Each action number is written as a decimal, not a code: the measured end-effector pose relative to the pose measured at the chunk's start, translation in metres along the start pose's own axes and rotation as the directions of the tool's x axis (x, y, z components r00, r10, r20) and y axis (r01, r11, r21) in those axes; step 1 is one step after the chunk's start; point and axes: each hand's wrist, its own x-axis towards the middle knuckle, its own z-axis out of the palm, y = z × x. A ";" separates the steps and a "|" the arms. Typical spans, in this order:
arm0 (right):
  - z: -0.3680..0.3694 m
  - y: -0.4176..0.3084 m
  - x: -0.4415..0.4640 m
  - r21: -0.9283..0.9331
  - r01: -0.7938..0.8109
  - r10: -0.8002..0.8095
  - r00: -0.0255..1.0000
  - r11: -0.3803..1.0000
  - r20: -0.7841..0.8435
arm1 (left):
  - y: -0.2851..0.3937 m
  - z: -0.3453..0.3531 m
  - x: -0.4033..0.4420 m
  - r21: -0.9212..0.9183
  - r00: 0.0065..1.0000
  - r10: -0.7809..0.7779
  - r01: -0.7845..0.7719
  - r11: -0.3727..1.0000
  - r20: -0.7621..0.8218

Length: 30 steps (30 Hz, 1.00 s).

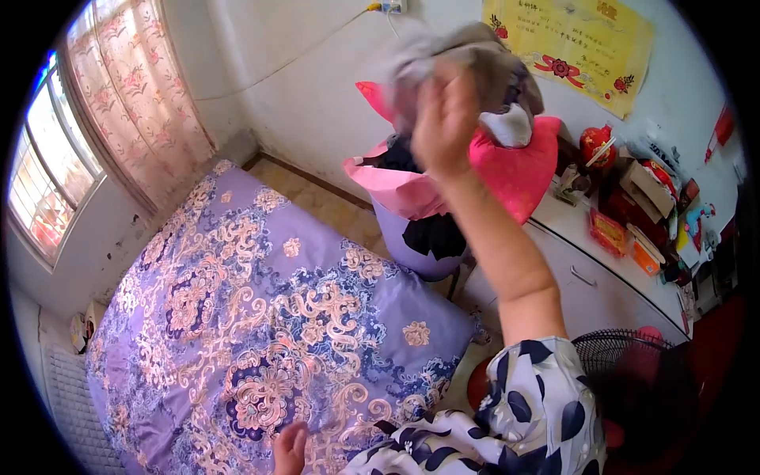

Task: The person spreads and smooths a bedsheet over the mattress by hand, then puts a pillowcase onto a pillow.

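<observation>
My right hand (447, 119) is raised at arm's length, its fingers closed on a grey-beige cloth garment (475, 59) that is blurred at its left side. Below it stands a purple bin (404, 237) with pink cloth (400, 186) over its rim and a black cloth (434, 236) hanging down its side. Bright pink fabric (518, 170) and a white bundle (511, 125) lie just right of my wrist. Low in the view, my left hand (290, 450) is over the patterned purple bedspread (309, 261), loosely open with nothing visible in it.
A white cabinet (574, 273) at the right carries a red jar (598, 146), a cardboard box (645, 190) and several small packets. A black wire fan guard (617, 348) stands near my right elbow. A curtained window (63, 150) is at the left, and a yellow poster (582, 47) hangs on the wall.
</observation>
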 end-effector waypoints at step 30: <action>-0.090 0.064 -0.181 -0.297 -0.724 0.752 0.448 0.623 0.484 | -0.164 0.006 -0.043 -0.498 0.907 -0.415 0.394 0.773 0.074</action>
